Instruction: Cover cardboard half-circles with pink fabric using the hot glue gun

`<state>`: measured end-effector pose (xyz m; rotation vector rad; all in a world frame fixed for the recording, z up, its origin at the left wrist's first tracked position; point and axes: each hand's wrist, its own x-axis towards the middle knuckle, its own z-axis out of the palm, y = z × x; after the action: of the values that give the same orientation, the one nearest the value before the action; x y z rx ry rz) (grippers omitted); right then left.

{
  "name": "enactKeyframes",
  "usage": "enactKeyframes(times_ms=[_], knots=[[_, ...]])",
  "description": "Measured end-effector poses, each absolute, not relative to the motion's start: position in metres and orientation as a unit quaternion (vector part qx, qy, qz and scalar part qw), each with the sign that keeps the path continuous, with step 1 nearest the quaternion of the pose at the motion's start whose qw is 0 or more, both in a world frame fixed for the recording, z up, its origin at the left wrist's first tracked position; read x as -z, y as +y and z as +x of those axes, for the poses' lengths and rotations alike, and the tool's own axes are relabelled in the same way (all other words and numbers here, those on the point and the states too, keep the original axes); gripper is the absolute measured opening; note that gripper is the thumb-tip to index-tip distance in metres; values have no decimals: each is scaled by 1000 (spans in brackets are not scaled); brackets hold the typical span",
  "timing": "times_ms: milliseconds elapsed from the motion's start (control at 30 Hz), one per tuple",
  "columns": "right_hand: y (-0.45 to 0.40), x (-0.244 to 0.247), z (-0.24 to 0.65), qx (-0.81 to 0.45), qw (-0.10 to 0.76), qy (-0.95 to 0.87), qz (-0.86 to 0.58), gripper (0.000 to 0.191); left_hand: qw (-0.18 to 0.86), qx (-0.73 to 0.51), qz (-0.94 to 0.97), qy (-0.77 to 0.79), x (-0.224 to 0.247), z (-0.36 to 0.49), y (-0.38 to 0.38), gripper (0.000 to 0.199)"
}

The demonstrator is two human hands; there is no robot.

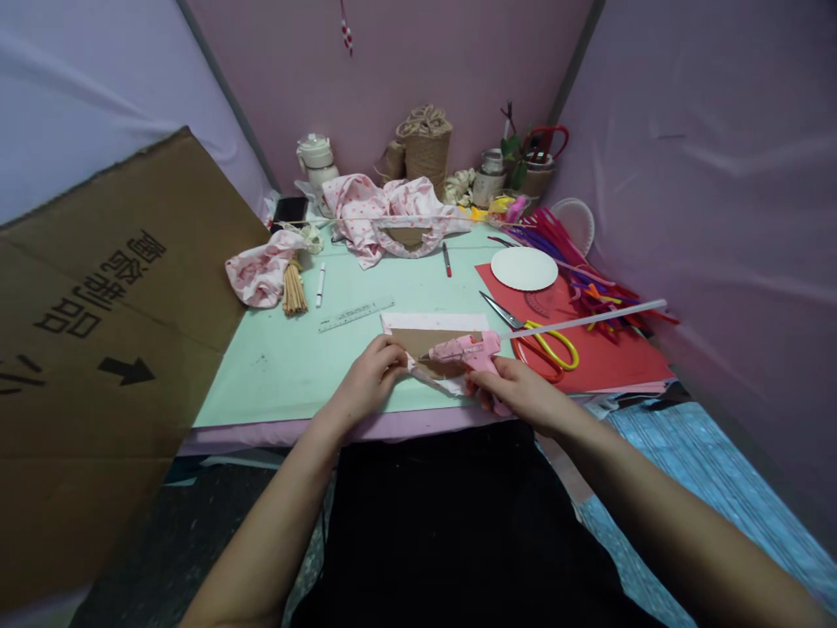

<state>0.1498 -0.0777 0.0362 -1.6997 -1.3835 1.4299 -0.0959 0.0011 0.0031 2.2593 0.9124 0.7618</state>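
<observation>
My right hand (506, 390) is wrapped round the handle of a pink hot glue gun (467, 349). A long whitish glue stick (588, 316) juts from its back end, up to the right. The nozzle points left, close to the near left part of a brown cardboard piece (425, 343). White and pink fabric (438, 321) borders that cardboard along its far and near edges. With fingers closed, my left hand (374, 375) pinches the fabric at the cardboard's left corner. Whether glue is coming out is too small to see.
Scissors (549, 338) with yellow and red handles lie on red sheets (602, 358) to the right. Beyond are a white disc (524, 268), pipe cleaners (575, 253), a marker (446, 260), a ruler (357, 315) and bundled sticks (294, 290). A large cardboard box (124, 349) stands left.
</observation>
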Motion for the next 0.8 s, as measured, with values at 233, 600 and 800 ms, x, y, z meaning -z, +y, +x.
enactKeyframes(times_ms=[233, 600, 800], knots=[[-82, -38, 150, -539, 236, -516, -622, 32, 326, -263, 842, 340, -8, -101, 4, 11], [-82, -39, 148, -525, 212, -531, -631, 28, 328, -275, 830, 357, -7, -100, 3, 11], [-83, -34, 150, -516, 209, -539, -632, 30, 325, -278, 832, 352, -7, -100, 3, 10]])
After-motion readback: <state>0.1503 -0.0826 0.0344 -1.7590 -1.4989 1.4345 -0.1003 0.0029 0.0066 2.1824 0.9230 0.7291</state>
